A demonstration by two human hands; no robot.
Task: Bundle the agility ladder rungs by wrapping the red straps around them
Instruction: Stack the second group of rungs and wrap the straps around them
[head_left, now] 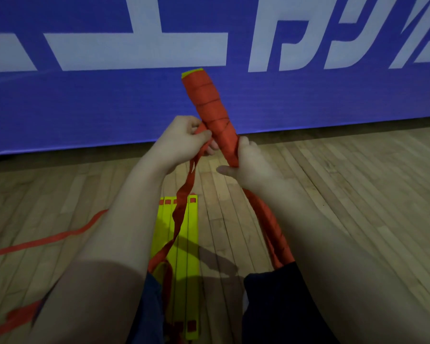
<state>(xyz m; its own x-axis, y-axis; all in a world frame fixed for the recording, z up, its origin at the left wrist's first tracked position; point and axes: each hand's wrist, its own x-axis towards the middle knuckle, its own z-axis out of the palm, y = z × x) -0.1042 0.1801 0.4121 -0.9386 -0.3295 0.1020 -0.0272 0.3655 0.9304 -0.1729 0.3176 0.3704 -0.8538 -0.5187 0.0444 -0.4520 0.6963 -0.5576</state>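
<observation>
A bundle of yellow rungs wrapped in red strap (210, 110) stands tilted up in the middle of the head view, its yellow tip showing at the top. My right hand (246, 162) grips the bundle at its middle; the wrapped lower part runs down past my wrist. My left hand (181, 142) pinches the loose red strap (184, 209) right beside the bundle. From there the strap hangs down over several flat yellow rungs (181, 247) lying side by side on the floor between my knees.
A blue banner with white lettering (109, 100) stands along the wooden floor (333, 194) just beyond the bundle. More red strap (47, 240) trails across the floor to the left. My dark-clad knees fill the bottom of the view.
</observation>
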